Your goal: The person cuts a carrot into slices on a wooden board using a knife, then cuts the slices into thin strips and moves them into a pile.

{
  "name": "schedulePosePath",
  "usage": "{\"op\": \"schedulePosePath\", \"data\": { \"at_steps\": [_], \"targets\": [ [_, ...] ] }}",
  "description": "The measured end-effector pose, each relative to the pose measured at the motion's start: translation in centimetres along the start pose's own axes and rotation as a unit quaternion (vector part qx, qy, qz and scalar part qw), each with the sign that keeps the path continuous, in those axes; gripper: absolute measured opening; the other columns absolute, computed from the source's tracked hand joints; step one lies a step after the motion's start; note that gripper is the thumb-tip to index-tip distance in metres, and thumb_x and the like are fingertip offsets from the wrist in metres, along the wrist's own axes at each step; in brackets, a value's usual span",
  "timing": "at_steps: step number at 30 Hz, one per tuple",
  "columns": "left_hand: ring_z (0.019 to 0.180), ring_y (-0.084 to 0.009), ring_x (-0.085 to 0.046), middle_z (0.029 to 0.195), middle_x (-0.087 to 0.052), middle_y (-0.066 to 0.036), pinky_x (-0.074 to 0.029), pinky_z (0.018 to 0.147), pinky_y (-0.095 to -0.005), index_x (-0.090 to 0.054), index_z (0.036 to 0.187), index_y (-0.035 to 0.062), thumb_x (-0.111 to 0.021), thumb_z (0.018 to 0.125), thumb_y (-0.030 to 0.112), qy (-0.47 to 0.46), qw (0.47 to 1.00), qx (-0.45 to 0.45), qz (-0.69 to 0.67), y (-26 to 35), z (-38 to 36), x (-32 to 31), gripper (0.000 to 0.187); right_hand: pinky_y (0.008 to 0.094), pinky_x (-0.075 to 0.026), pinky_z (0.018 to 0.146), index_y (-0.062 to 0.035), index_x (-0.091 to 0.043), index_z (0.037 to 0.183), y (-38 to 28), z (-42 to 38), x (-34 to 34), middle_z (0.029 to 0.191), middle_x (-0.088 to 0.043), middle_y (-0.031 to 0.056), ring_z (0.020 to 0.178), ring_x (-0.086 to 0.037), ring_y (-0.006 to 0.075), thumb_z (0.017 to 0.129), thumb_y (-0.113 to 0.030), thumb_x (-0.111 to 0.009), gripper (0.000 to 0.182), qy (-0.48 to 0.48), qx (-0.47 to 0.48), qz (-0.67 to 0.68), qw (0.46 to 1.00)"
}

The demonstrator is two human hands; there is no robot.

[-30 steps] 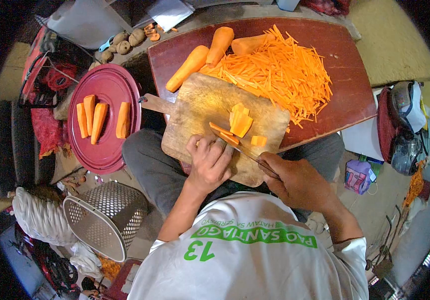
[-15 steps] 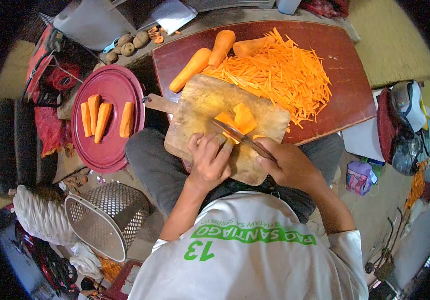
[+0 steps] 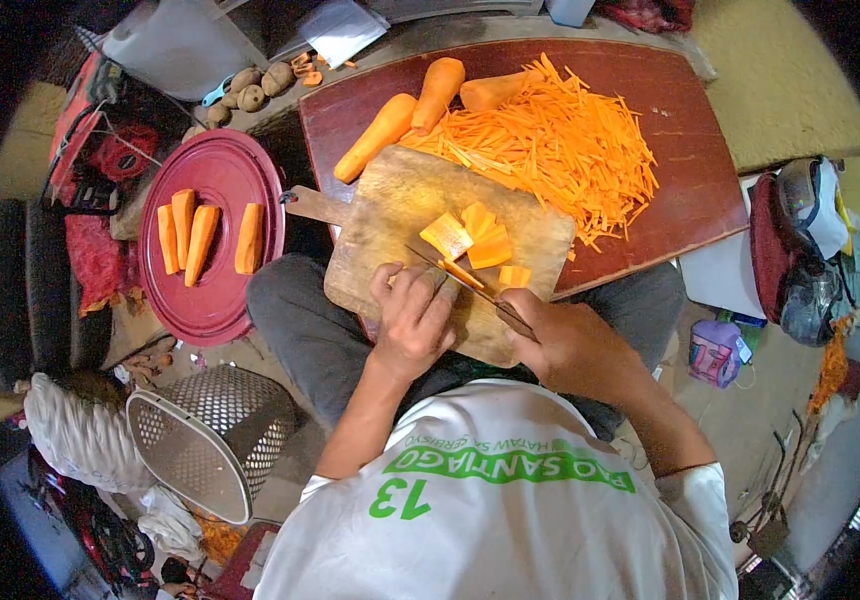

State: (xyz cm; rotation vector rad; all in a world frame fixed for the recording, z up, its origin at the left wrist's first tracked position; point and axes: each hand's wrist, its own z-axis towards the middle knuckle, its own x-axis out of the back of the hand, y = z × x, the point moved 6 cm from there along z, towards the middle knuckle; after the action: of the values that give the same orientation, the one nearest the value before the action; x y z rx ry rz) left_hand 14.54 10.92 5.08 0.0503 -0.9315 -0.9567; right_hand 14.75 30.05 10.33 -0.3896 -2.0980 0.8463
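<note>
On my lap lies a wooden cutting board with its handle toward the left. My right hand is closed round the handle of a knife, whose blade points up and left across the board. My left hand has its fingers curled on the board at the blade, pressing a small carrot piece partly hidden by the fingers. Just beyond the blade are several flat carrot slices, and a smaller piece lies by my right hand. A big heap of carrot strips rests past the board.
Whole peeled carrots lie on the dark red table. At the left, a round red lid holds several carrots. A perforated basket stands at the lower left. Brown round vegetables sit at the upper left.
A carrot slice now lies flat beyond the blade, beside the others. The knife and my right hand have shifted slightly left and down, and the blade now meets a thin piece at my left fingertips.
</note>
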Motion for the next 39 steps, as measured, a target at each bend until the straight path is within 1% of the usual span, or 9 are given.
{"op": "schedulePosePath", "data": {
  "at_steps": [8, 11, 14, 18, 24, 27, 33, 36, 39],
  "targets": [
    [0.106, -0.0363, -0.067, 0.108, -0.067, -0.016, -0.041, 0.105, -0.0581, -0.072, 0.11, -0.0011, -0.078, 0.06, 0.017, -0.003, 1.0, -0.015, 0.007, -0.2, -0.5, 0.2, 0.054, 0.061, -0.056, 0.073, -0.002, -0.053, 0.125, -0.2, 0.2, -1.0, 0.091, -0.072, 0.0291, 0.086, -0.072, 0.0517, 0.097, -0.016, -0.066, 0.034, 0.039, 0.072, -0.036, 0.996],
    [0.106, -0.0364, -0.067, 0.11, -0.068, -0.016, -0.041, 0.106, -0.0582, -0.072, 0.111, -0.0008, -0.077, 0.06, 0.017, -0.008, 1.0, -0.021, 0.006, 0.1, -0.4, 0.4, 0.054, 0.0598, -0.057, 0.073, -0.001, -0.054, 0.124, -0.6, -0.2, -1.1, 0.086, -0.071, 0.0285, 0.086, -0.072, 0.0512, 0.097, -0.016, -0.066, 0.034, 0.109, 0.146, -0.031, 0.983],
    [0.106, -0.0359, -0.067, 0.113, -0.069, -0.016, -0.04, 0.107, -0.0582, -0.073, 0.112, 0.0, -0.077, 0.061, 0.016, -0.019, 0.999, -0.029, 0.008, 1.1, -0.4, 0.4, 0.053, 0.0583, -0.057, 0.072, -0.0007, -0.054, 0.124, 1.6, 0.5, -2.2, 0.082, -0.07, 0.0275, 0.084, -0.072, 0.0516, 0.097, -0.017, -0.066, 0.034, 0.118, 0.138, -0.116, 0.976],
    [0.106, -0.0348, -0.068, 0.115, -0.069, -0.014, -0.039, 0.109, -0.0573, -0.072, 0.118, 0.0021, -0.077, 0.063, 0.008, 0.002, 0.999, -0.028, 0.02, 0.5, -0.9, -0.2, 0.055, 0.0593, -0.055, 0.073, -0.0012, -0.057, 0.124, 2.7, 1.2, -1.9, 0.081, -0.068, 0.0276, 0.08, -0.071, 0.0494, 0.098, -0.018, -0.066, 0.032, 0.084, 0.074, -0.068, 0.991],
    [0.106, -0.0353, -0.067, 0.113, -0.066, -0.015, -0.039, 0.108, -0.0576, -0.071, 0.119, 0.0031, -0.077, 0.063, 0.004, 0.007, 1.0, -0.001, 0.008, 0.3, -0.6, 0.4, 0.056, 0.0568, -0.053, 0.075, -0.0011, -0.061, 0.124, -0.3, -0.6, 1.0, 0.088, -0.069, 0.0263, 0.086, -0.071, 0.0483, 0.101, -0.019, -0.065, 0.03, 0.104, 0.071, 0.048, 0.991],
    [0.105, -0.0355, -0.067, 0.112, -0.066, -0.016, -0.04, 0.106, -0.0576, -0.072, 0.117, 0.0025, -0.077, 0.062, 0.004, 0.0, 1.0, 0.003, 0.001, 0.3, -0.5, 0.2, 0.055, 0.0562, -0.054, 0.074, -0.0006, -0.061, 0.122, -0.1, -1.1, 0.7, 0.09, -0.07, 0.0266, 0.087, -0.071, 0.0488, 0.101, -0.018, -0.066, 0.028, 0.102, 0.104, 0.012, 0.989],
    [0.105, -0.0362, -0.067, 0.111, -0.066, -0.017, -0.042, 0.105, -0.0588, -0.073, 0.112, -0.0001, -0.077, 0.058, 0.007, 0.003, 1.0, -0.013, 0.004, 0.2, -0.6, 0.2, 0.055, 0.0574, -0.056, 0.075, -0.0008, -0.059, 0.125, -0.6, -1.2, 0.3, 0.092, -0.072, 0.028, 0.09, -0.072, 0.0492, 0.101, -0.017, -0.066, 0.029, 0.055, 0.063, -0.029, 0.996],
    [0.106, -0.0361, -0.067, 0.112, -0.067, -0.016, -0.042, 0.105, -0.0592, -0.073, 0.112, -0.0006, -0.077, 0.058, 0.009, 0.005, 1.0, -0.02, 0.0, 0.3, -0.6, 0.3, 0.055, 0.0587, -0.056, 0.075, -0.0008, -0.057, 0.124, -0.8, -1.0, -0.3, 0.088, -0.071, 0.0282, 0.089, -0.073, 0.0492, 0.1, -0.017, -0.067, 0.031, 0.057, 0.046, -0.04, 0.996],
    [0.106, -0.0355, -0.067, 0.113, -0.068, -0.016, -0.042, 0.105, -0.0589, -0.073, 0.112, -0.0003, -0.077, 0.058, 0.008, 0.007, 1.0, -0.022, -0.006, 0.3, -0.7, 0.3, 0.055, 0.0591, -0.056, 0.074, -0.0001, -0.056, 0.121, 0.9, -0.3, -1.7, 0.086, -0.07, 0.028, 0.086, -0.073, 0.0492, 0.099, -0.017, -0.068, 0.03, 0.08, 0.079, -0.061, 0.992]
  ]
}}
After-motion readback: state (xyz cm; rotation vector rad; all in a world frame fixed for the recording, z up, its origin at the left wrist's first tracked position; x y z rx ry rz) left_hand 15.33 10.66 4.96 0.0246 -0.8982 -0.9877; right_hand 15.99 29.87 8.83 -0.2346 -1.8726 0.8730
